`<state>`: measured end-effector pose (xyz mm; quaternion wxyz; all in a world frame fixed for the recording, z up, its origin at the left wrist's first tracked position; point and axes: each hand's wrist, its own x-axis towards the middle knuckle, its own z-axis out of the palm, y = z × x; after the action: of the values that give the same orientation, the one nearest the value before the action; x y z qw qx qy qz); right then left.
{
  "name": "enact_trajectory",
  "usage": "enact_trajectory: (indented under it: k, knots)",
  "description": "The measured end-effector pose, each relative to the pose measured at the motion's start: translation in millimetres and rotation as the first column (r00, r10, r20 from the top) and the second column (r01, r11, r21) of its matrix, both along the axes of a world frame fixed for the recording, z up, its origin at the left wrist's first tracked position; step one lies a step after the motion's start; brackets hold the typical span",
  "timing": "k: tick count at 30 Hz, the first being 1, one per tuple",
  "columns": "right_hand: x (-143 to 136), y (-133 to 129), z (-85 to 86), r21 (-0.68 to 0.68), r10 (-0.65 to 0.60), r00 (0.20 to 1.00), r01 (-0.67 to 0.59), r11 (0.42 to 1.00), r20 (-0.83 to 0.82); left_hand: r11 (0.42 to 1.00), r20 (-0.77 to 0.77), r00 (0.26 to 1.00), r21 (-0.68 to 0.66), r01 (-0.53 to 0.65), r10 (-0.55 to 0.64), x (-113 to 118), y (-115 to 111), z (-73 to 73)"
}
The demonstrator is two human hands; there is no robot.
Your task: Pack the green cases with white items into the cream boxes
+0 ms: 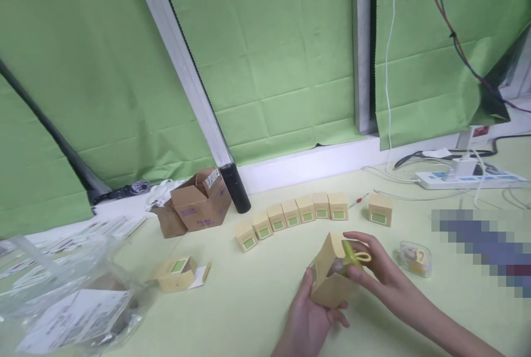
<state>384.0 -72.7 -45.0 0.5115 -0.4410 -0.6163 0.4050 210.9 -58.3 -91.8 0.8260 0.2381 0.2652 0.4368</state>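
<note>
My left hand (309,313) is wrapped round a small tan cardboard box (329,288), tilted with its open mouth facing right. My right hand (373,268) pinches a small yellow-green item with a yellow loop (352,255) at that mouth. A greyish part of the item lies inside the opening; its exact kind I cannot make out. To the right of my right hand lies a transparent plastic case (415,259) with a yellow-looped item in it. Beyond my hands stands a curved row of several closed tan boxes (293,214), each with a green label.
One more closed box (380,210) stands right of the row. At left lies an opened box (176,275), near a transparent plastic bag (124,324). A brown carton (203,202) and a black cylinder (235,188) stand at the back. A power strip (431,180) with cables sits back right.
</note>
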Motion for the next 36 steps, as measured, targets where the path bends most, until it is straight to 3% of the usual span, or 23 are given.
enact_trajectory:
  k: [5, 8, 12, 16, 21, 28, 36]
  knots:
    - [-3.3, 4.9, -8.6, 0.069, 0.099, 0.989, -0.107, 0.992, 0.114, 1.0, 0.079, 0.997, -0.014, 0.001, 0.0, 3.4, -3.8, 5.9]
    - [-3.1, 6.2, -14.2, 0.057, 0.076, 0.988, -0.085, 0.995, 0.137, 0.986, 0.114, 0.984, -0.076, 0.147, -0.138, 5.8, -4.7, 6.3]
    - [3.6, 7.3, -15.5, 0.089, -0.019, 0.992, 0.008, 0.996, 0.127, 0.94, 0.007, 0.959, -0.193, 0.281, -0.285, 5.0, -1.3, -5.9]
    - [8.8, 2.8, -3.2, 0.092, 0.147, 0.98, -0.16, 0.983, 0.133, 0.9, -0.027, 0.927, -0.252, 0.356, -0.374, 3.8, -1.0, -12.5]
    - [1.9, -3.5, 6.1, 0.132, 0.076, 0.982, -0.1, 0.986, 0.175, 0.924, -0.046, 0.944, -0.226, 0.31, -0.328, 5.3, -5.2, -0.2]
    - [-3.9, -1.5, -10.5, 0.222, -0.035, 0.965, -0.024, 0.975, 0.259, 0.942, -0.033, 0.97, -0.248, 0.226, -0.241, 6.3, -6.3, 5.4]
    - [-1.4, -6.1, -17.6, 0.391, -0.076, 0.959, -0.039, 0.919, 0.274, 0.936, -0.085, 0.962, -0.268, 0.228, -0.259, 6.4, -7.6, 6.6]
